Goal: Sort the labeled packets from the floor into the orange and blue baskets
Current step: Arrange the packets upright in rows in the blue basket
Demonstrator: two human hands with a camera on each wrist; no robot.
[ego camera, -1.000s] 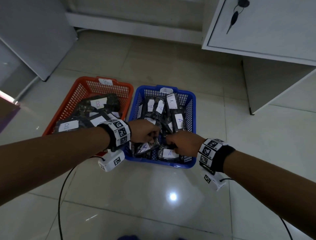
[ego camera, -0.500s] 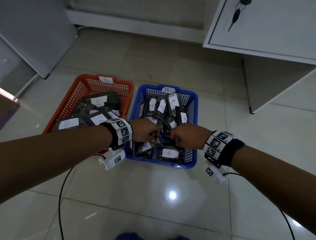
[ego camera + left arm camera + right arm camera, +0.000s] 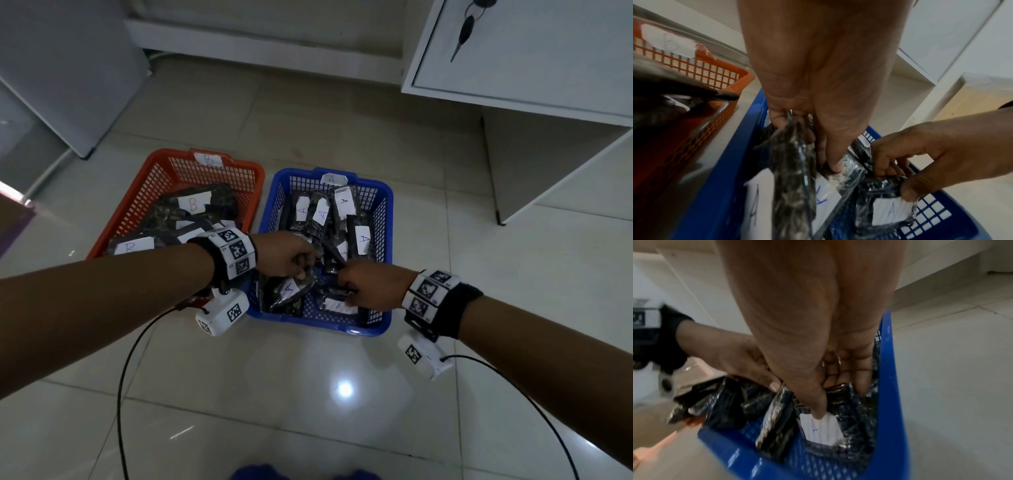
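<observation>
The orange basket (image 3: pixel 113 219), tagged B, holds dark packets with B labels. To its right, the blue basket (image 3: pixel 387 212), tagged A, holds several packets with A labels. Both hands are over the near half of the blue basket. My left hand (image 3: pixel 308 265) (image 3: pixel 807 138) grips the top of a dark packet (image 3: pixel 793 170) that hangs into the basket, and its thumb presses a neighbouring packet. My right hand (image 3: pixel 349 291) (image 3: pixel 838 402) pinches another A-labelled packet (image 3: pixel 890 211) (image 3: pixel 822 430), thumb on its white label, low in the near right corner.
A white cabinet (image 3: pixel 531 51) with keys in its lock overhangs the floor at the right. A white panel (image 3: pixel 68 68) leans at the left. Black cables (image 3: pixel 120 394) trail from both wrists over the glossy tiles in front of the baskets.
Half a second ago the two fists met above the blue basket's middle. They have since drawn slightly apart, the right hand lower toward the near right corner with its packet.
</observation>
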